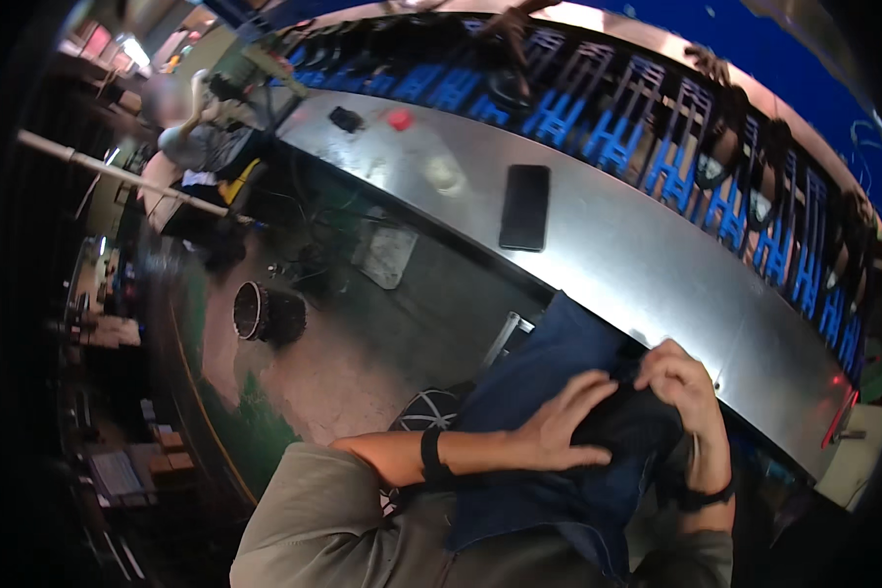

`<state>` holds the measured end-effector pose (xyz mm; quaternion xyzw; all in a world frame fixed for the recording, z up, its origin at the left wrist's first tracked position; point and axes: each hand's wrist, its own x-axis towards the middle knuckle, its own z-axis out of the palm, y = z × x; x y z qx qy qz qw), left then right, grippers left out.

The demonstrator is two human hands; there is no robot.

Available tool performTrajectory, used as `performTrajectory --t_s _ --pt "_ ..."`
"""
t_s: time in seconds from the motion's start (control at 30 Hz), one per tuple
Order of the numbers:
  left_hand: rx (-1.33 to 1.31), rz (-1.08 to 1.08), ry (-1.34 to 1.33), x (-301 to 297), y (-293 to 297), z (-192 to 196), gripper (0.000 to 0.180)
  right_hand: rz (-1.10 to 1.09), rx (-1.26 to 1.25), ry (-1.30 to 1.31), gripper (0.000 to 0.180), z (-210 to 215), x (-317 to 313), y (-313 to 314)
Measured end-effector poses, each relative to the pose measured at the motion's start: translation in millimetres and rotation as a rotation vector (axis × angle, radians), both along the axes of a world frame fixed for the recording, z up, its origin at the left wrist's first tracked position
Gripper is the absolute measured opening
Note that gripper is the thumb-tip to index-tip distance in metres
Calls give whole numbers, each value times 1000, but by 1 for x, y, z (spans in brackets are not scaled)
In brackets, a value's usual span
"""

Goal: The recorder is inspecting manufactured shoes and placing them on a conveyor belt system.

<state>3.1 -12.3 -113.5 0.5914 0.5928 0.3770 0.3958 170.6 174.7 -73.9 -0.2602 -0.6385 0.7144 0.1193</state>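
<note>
A dark blue cloth (549,358), apron-like, is spread over my lap. On it lies a black, soft-looking piece (612,426), and its kind cannot be made out against the dark cloth. Over the left side of that piece my left hand (563,421) is held with fingers stretched and thumb apart, gripping nothing. My right hand (681,382) is at the piece's far right edge, beside the table. Its fingers are curled and pinched together, and what lies between them is too small and dark to name. Both wrists wear black bands.
A steel table (637,265) runs along in front, bearing a black phone (526,208), a red object (400,120) and a small black item (345,120). Behind it stands a rack with blue holders (612,147) and dark shoes (720,157). A bucket (250,312) is on the floor; a person (191,147) sits far left.
</note>
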Motion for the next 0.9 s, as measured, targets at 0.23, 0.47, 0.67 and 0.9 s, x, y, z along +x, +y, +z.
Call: performTrajectory --t_s 0.23,0.47,0.67,0.9 --pt "-77 -392 -128 5 -21 16 121 -427 339 379 39 30 51 -91" --pt "741 -475 239 -19 29 114 96 -618 -464 695 100 27 59 -181" --pt "92 82 -1080 -2 11 106 101 -495 -599 566 100 26 42 -173" --pt "152 172 -859 20 -1 115 100 -416 -474 611 124 30 40 -174"
